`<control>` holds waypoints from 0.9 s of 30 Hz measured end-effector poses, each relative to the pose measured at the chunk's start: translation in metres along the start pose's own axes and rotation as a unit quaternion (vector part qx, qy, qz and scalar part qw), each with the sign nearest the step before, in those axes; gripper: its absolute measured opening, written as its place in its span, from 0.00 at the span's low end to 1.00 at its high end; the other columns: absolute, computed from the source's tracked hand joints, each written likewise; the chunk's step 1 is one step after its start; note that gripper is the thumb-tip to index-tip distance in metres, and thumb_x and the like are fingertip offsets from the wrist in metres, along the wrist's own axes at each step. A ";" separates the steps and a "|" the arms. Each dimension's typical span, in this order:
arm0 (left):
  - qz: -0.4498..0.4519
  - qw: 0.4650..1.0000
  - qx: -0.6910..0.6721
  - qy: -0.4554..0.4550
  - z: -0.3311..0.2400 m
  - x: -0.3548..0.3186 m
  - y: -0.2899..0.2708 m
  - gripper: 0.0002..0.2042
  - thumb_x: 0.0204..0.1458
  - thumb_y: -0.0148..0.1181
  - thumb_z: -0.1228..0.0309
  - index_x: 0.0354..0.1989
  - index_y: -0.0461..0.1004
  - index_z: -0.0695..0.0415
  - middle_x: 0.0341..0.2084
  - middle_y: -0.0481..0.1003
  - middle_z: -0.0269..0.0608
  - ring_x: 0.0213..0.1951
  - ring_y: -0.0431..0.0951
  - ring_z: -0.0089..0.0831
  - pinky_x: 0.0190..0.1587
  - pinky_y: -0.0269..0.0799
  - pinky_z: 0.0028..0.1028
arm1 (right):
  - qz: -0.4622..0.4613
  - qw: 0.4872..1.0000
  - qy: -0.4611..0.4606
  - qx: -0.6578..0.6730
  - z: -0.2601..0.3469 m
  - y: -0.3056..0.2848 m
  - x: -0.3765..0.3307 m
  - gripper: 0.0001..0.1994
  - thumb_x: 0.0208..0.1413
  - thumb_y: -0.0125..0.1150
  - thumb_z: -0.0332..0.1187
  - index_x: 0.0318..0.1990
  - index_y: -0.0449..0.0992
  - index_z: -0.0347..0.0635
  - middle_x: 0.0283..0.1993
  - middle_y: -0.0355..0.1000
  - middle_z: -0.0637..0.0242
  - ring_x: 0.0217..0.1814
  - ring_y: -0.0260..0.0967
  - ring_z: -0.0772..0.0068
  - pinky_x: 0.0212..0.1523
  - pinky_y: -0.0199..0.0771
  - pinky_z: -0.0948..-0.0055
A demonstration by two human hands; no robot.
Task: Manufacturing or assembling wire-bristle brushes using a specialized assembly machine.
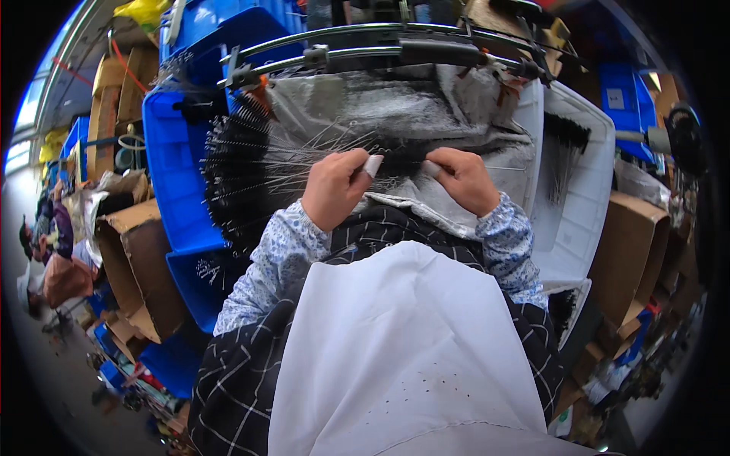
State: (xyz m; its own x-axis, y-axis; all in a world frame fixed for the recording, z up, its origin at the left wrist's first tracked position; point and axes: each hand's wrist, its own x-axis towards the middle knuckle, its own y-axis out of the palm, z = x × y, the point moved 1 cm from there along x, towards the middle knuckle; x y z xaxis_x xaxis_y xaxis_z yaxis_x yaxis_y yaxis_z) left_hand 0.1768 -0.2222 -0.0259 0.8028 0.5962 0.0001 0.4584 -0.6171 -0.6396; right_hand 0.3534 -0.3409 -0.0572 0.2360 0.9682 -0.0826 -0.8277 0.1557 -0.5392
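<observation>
The head camera looks down at two hands over a messy work spot.

The left hand (333, 188) is curled almost shut. Its thumb and first finger pinch together, and the fingertip has a white cover on it. The pinch is closed on the end of a thin black brush (399, 165), the kind with a twisted wire stem. The other fingers are folded into the palm.

The right hand (462, 179) is curled nearly shut too. Its fingertips also pinch the same black brush from the other side. One fingertip here has a pale cover as well. The two hands are close together, with the short dark piece of brush between them.

The brush sits just above a grey cloth (426, 114) that is spread out in front of the person. It is near the middle of the picture, a little above the person's sleeves.

To the left of the hands is a big pile of black brushes (232, 171) with shiny wire stems. They lie fanned out at the edge of the cloth, next to a blue crate (175, 182). To the right is a white tub (582, 197) with more dark brushes inside. A long metal bar (357, 45) curves across the top. Brown cardboard boxes (141, 258) stand at the left.
</observation>
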 end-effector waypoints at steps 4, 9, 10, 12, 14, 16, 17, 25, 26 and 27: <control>-0.029 0.999 -0.027 -0.002 0.010 -0.007 -0.012 0.07 0.43 0.53 0.71 0.21 0.65 0.61 0.14 0.65 0.44 0.20 0.65 0.41 0.24 0.61 0.33 | 0.064 0.996 0.010 0.062 -0.017 -0.006 -0.008 0.08 0.47 0.54 0.33 0.31 0.72 0.37 0.27 0.70 0.62 0.27 0.67 0.69 0.30 0.66 0.77; -0.033 0.998 0.007 0.055 0.015 -0.022 -0.009 0.06 0.44 0.53 0.72 0.22 0.67 0.62 0.13 0.64 0.44 0.18 0.65 0.37 0.22 0.61 0.29 | 0.071 0.996 0.046 -0.007 -0.017 0.003 -0.004 0.08 0.48 0.53 0.32 0.31 0.72 0.35 0.25 0.70 0.62 0.26 0.66 0.76 0.28 0.64 0.78; -0.038 0.996 0.016 0.075 0.018 -0.023 -0.007 0.06 0.44 0.53 0.72 0.22 0.67 0.62 0.13 0.65 0.44 0.18 0.66 0.37 0.22 0.62 0.29 | 0.077 0.996 0.043 -0.008 -0.017 0.004 -0.002 0.08 0.48 0.53 0.32 0.31 0.72 0.35 0.25 0.70 0.62 0.26 0.66 0.76 0.28 0.64 0.78; -0.030 0.999 -0.003 0.034 0.020 -0.026 -0.012 0.06 0.44 0.53 0.73 0.22 0.67 0.62 0.13 0.65 0.44 0.18 0.66 0.37 0.22 0.62 0.29 | 0.091 0.994 0.053 0.040 -0.017 0.003 -0.003 0.08 0.47 0.54 0.31 0.31 0.72 0.34 0.26 0.71 0.63 0.26 0.66 0.76 0.28 0.64 0.79; -0.020 1.000 -0.023 -0.002 0.023 -0.028 -0.021 0.06 0.44 0.53 0.73 0.22 0.67 0.62 0.13 0.65 0.44 0.18 0.66 0.36 0.22 0.62 0.29 | 0.119 0.988 0.077 0.053 -0.017 -0.006 -0.005 0.08 0.48 0.53 0.31 0.31 0.72 0.34 0.26 0.71 0.63 0.27 0.66 0.77 0.28 0.64 0.79; -0.034 0.999 -0.027 -0.024 0.025 -0.029 -0.031 0.06 0.43 0.53 0.72 0.22 0.67 0.62 0.14 0.65 0.44 0.18 0.66 0.36 0.22 0.62 0.29 | 0.144 0.982 0.103 0.066 -0.020 -0.010 -0.005 0.08 0.48 0.53 0.31 0.31 0.72 0.34 0.26 0.71 0.63 0.27 0.66 0.77 0.28 0.64 0.79; -0.024 1.000 -0.014 -0.012 0.023 -0.031 -0.029 0.06 0.43 0.53 0.73 0.22 0.67 0.62 0.14 0.65 0.44 0.18 0.65 0.36 0.22 0.61 0.28 | 0.134 0.986 0.086 0.043 -0.022 -0.011 -0.005 0.08 0.48 0.53 0.31 0.31 0.72 0.34 0.26 0.71 0.64 0.27 0.66 0.78 0.29 0.64 0.80; -0.005 0.996 -0.069 -0.047 0.020 -0.031 -0.020 0.08 0.44 0.51 0.71 0.19 0.64 0.61 0.12 0.64 0.45 0.17 0.65 0.40 0.21 0.60 0.32 | 0.264 0.947 0.121 0.135 -0.011 -0.007 0.000 0.12 0.51 0.49 0.34 0.39 0.68 0.36 0.25 0.69 0.64 0.26 0.64 0.79 0.30 0.65 0.80; 0.022 0.994 -0.086 -0.055 0.018 -0.029 -0.016 0.08 0.45 0.51 0.71 0.20 0.64 0.62 0.13 0.64 0.46 0.18 0.66 0.42 0.21 0.60 0.33 | 0.300 0.929 0.102 0.193 -0.003 -0.004 0.004 0.14 0.52 0.47 0.35 0.43 0.66 0.37 0.27 0.69 0.63 0.27 0.65 0.79 0.30 0.65 0.79; 0.026 0.995 -0.082 -0.051 0.016 -0.027 -0.010 0.07 0.45 0.50 0.71 0.21 0.64 0.62 0.13 0.65 0.47 0.19 0.66 0.43 0.22 0.60 0.33 | 0.302 0.939 0.062 0.149 0.004 0.005 0.014 0.15 0.52 0.46 0.36 0.44 0.65 0.37 0.28 0.69 0.61 0.28 0.66 0.73 0.31 0.65 0.76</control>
State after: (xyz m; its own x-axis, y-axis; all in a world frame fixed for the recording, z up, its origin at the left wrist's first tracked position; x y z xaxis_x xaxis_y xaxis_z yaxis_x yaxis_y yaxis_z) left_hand 0.1443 -0.2239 -0.0315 0.7883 0.6049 -0.1124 0.4797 -0.7186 -0.5034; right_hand 0.3506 -0.3255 -0.0576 -0.2804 0.8700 -0.4056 -0.9311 -0.3492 -0.1053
